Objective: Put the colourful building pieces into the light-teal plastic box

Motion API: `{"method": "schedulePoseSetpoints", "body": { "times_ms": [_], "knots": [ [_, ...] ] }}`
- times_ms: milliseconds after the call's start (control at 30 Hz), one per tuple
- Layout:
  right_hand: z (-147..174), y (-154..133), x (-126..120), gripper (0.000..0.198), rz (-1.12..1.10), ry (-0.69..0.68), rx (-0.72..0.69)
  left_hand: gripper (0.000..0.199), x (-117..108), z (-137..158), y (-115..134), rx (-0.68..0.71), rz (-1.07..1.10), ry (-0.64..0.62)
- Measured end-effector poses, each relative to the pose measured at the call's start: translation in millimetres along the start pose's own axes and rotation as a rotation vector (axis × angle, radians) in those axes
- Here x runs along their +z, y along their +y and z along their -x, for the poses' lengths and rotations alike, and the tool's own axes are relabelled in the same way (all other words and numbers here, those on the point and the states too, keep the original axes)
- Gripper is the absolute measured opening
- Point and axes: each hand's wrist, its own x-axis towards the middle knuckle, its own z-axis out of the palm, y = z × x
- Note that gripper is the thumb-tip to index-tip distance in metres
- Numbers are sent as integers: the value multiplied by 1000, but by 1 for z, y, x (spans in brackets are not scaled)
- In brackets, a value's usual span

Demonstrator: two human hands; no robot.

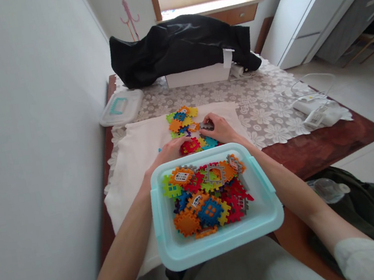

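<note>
Beyond the tub, both my hands are at a group of interlocking plastic building pieces on a white cloth. My right hand pinches a grey building piece between thumb and fingers. My left hand lies at the left of a red building piece, fingertips on its upper edge. Beside the red one is a light-blue piece. Further off lie orange, yellow, green and blue pieces in a cluster. A light-blue tub with many toothed pieces, among them a blue window piece, stands between my forearms.
A clear lid with a light-blue handle lies at the back left by the wall. Black cloth covers a white box at the back. White packaging sits on the right of the lace tablecloth. A clear bottle lies lower right.
</note>
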Motion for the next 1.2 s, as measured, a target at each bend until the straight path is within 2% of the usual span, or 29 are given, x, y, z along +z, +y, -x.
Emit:
{"method": "schedulePoseSetpoints", "body": {
  "times_ms": [300,700,967,1200],
  "knots": [
    [0,1,0,32,-16,0,-2,32,1,0,-6,-17,-43,32],
    [0,-1,-1,30,-16,-1,-9,58,7,-2,-34,15,-6,94],
    [1,-1,-2,30,-9,1,-15,58,2,-2,-26,21,-51,111],
    [1,-5,-4,30,-6,-11,0,55,-2,0,-20,-20,24,140]
  ]
}}
